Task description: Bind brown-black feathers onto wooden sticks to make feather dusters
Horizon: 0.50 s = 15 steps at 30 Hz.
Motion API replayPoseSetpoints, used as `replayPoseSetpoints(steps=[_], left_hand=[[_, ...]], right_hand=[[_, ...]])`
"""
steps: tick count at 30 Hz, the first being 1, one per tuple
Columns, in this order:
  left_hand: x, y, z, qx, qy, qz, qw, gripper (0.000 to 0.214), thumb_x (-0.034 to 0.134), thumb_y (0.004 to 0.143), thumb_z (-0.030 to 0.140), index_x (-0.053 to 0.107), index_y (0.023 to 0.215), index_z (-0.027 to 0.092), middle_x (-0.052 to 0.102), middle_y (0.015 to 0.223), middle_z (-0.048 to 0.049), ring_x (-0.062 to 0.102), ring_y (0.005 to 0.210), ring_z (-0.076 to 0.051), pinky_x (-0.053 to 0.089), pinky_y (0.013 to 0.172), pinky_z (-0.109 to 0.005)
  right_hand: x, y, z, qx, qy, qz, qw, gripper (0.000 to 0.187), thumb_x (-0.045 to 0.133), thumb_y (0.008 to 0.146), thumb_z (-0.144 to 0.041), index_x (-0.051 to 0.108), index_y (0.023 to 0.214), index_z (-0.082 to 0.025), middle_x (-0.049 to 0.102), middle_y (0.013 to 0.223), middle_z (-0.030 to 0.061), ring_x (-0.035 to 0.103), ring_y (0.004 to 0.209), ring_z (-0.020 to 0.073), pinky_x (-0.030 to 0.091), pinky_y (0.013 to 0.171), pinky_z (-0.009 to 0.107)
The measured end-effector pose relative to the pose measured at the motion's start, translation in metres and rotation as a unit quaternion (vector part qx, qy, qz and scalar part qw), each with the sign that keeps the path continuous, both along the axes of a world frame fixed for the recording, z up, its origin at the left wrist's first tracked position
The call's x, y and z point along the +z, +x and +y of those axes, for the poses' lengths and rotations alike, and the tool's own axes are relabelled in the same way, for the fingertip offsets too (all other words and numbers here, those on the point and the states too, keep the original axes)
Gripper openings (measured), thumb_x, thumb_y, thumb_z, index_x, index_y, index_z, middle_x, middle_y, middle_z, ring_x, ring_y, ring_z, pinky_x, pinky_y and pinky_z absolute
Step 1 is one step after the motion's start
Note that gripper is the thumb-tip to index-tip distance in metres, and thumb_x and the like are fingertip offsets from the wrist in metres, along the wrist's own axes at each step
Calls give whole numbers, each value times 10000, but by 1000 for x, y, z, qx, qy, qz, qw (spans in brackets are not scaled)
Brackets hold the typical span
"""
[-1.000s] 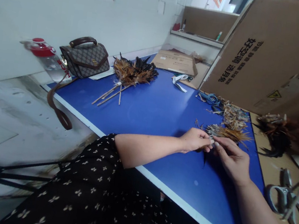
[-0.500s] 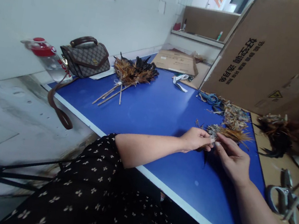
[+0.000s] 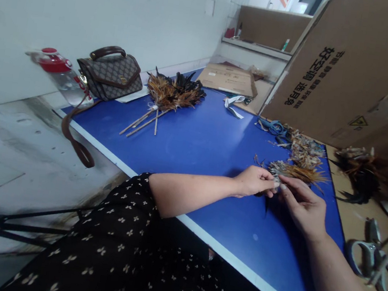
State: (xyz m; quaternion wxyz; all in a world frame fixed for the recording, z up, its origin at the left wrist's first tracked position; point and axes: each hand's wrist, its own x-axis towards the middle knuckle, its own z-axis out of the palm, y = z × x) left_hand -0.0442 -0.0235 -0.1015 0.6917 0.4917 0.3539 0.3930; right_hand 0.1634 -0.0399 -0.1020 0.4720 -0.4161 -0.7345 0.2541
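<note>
My left hand is closed in a pinch over the blue table. Dark feathers poke out below its fingers, and most of what it grips is hidden. Against the left fingertips, my right hand pinches with thumb and forefinger at the pale ends of the same small bunch. Just beyond both hands lies a bundle of golden-brown feathers with pale quills pointing left. Behind that bundle is a heap of loose mottled feathers. A blue-handled tool rests at the heap's left side.
Feather dusters with sticks lie at the far left, beside a brown handbag and a red-capped bottle. A large cardboard box stands at the right. Scissors and dark feathers lie on cardboard near my right arm.
Both hands stay at nearly the same spot, fingertips together, with only slight finger movement. My right hand has shifted a little; nothing else has visibly moved.
</note>
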Motion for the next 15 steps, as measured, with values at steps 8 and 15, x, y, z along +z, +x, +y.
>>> replayPoseSetpoints(steps=[8,15], left_hand=[[8,-1,-2,11,-29,-8,1000,205,797,1014,216,699,867,113,700,698,-1,543,535,-47,358,578,-220],[4,0,-1,9,-22,-8,1000,171,743,1031,192,699,888,107,687,656,0,506,479,-48,324,529,-218]], right_hand=[[-3,-4,2,-35,34,-2,999,236,810,1009,-487,861,1148,-303,789,1065,52,659,645,147,572,618,345],[-4,-6,4,-33,40,-1,999,210,814,1004,-472,866,1098,-291,788,1050,52,661,632,138,587,589,327]])
